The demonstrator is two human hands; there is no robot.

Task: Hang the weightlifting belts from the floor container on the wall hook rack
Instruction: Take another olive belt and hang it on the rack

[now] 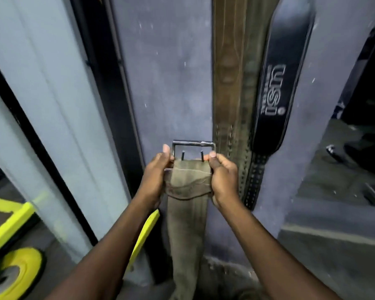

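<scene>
Belt [187, 213] of olive-green webbing held up in front of the grey wall [167, 83], buckle end uppermost; strap trailing straight down below the buckle [194, 148] and out of view at the bottom edge. Left hand [155, 176] closed around the strap's left edge just under the buckle, thumb raised against the frame's left side; right hand [223, 176] closed on the right edge, thumb pressed at the frame's right corner; fingers of both curled tight, nothing else held. Two prongs standing up inside the buckle frame. Right of the buckle, touching or nearly touching its corner, a brown leather belt [228, 68] hanging flat on the wall; beyond that, further right of the buckle, a black padded belt [277, 87] with white lettering; both running up past the top edge. Hook rack not in view, presumably above the buckle, though hard to be sure from this angle; floor container not seen either. Down and left of the buckle, yellow gym gear [11, 224] on the floor.

Step in hand, by judgement: carrying the third belt up to the rack. Next move calls for lifting the buckle higher, left of the brown belt; keeping the frame open and level; slipping it over a free hook; then easing both grips off so the strap drops clear.
</scene>
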